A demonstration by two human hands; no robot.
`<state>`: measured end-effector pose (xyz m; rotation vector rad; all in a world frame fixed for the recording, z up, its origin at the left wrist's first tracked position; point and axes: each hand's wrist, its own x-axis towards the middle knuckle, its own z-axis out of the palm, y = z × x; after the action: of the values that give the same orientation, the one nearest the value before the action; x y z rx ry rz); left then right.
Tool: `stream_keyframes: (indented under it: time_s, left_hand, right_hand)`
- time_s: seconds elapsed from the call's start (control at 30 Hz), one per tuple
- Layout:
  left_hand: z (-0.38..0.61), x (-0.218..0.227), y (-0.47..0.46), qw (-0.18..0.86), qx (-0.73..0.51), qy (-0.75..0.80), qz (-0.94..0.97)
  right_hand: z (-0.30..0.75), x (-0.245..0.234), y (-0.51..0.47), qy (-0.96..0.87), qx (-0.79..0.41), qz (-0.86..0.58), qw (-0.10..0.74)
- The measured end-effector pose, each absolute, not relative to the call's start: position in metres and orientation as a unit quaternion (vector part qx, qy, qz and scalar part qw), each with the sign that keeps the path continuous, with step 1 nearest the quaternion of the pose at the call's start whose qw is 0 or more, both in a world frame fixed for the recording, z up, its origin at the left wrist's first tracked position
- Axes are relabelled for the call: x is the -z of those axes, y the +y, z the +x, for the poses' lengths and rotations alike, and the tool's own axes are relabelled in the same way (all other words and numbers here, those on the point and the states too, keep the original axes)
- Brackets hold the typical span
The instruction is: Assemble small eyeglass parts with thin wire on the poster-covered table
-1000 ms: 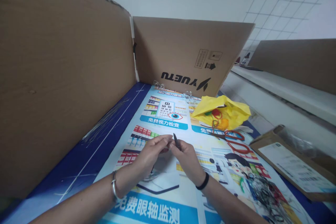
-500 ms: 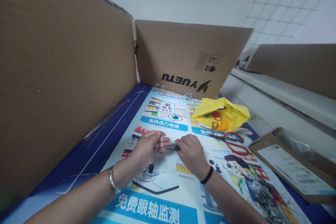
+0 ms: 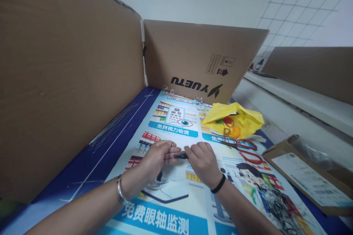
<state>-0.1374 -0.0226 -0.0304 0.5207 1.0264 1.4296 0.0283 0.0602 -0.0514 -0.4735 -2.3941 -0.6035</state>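
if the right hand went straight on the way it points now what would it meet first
Probably the left hand, which holds a thin wire. The right hand points across toward it, with a dark tool foremost, its tip right by the left hand; depth leaves unclear whether they touch.

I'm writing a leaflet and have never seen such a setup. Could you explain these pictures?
There is no machine, just a person's bare hands, seen from one camera worn on the head. The left hand pinches what looks like a thin wire; the right hand grips a dark tool, maybe pliers. Beneath them lies a printed poster. On it are a yellow bag, scissors and a wire tangle. An open cardboard box sits at the right.
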Motion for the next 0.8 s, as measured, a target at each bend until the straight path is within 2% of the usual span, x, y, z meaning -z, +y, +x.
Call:
stream_keyframes:
  time_s: [0.8]
  left_hand:
    - [-0.1374,0.0292,-0.0237,0.612,-0.614,0.445,0.224]
  right_hand:
    - [0.0294,0.0512,0.0609,-0.911,0.230,-0.173,0.296]
